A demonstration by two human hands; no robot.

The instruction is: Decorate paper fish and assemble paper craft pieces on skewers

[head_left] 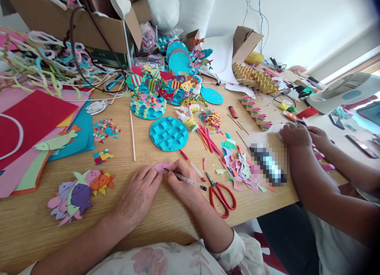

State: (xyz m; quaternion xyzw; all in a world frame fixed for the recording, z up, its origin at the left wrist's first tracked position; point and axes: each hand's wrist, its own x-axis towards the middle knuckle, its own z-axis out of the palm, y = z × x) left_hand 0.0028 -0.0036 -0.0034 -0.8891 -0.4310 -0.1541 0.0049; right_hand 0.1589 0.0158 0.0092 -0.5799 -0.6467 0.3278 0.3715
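Roughly, risks first, biggest item down. Bench (pixel 26 227) crowded round both hands; a wide sweep of either sleeve could scatter loose paper. Scrap heap (pixel 239 166), right of the right hand (pixel 184 186), might drift toward it if brushed. Red-handled scissors (pixel 215 185) lie just right of the right wrist, handles spread; a sideways elbow or wrist could knock them or meet the points. Black pen (pixel 191 181), pinched in the right hand, might smear or tear the paper if pressed hard. Pink paper piece (pixel 160 167), between both hands' fingertips, is small and could skid if the left hand (pixel 139 193) eases off; that hand lies flat, fingers together, tips on the piece's left side.

Counts, same order. Heap of cut-out fish (pixel 79 196), left of the left hand: one heap, too overlapped to number. Blue oval disc (pixel 168 134) with raised flaps, straight beyond the hands: one. Scissors: one pair. Pale stick (pixel 132 136), beyond the left hand: one. Pens near the right hand: two, the black one held, a red pen (pixel 192 167) lying just beyond. Pink piece under the pen: one. Heaps of tiny coloured bits, beyond and left of the left hand: two, upper (pixel 107 129) and lower (pixel 103 157); single bits too small to count.
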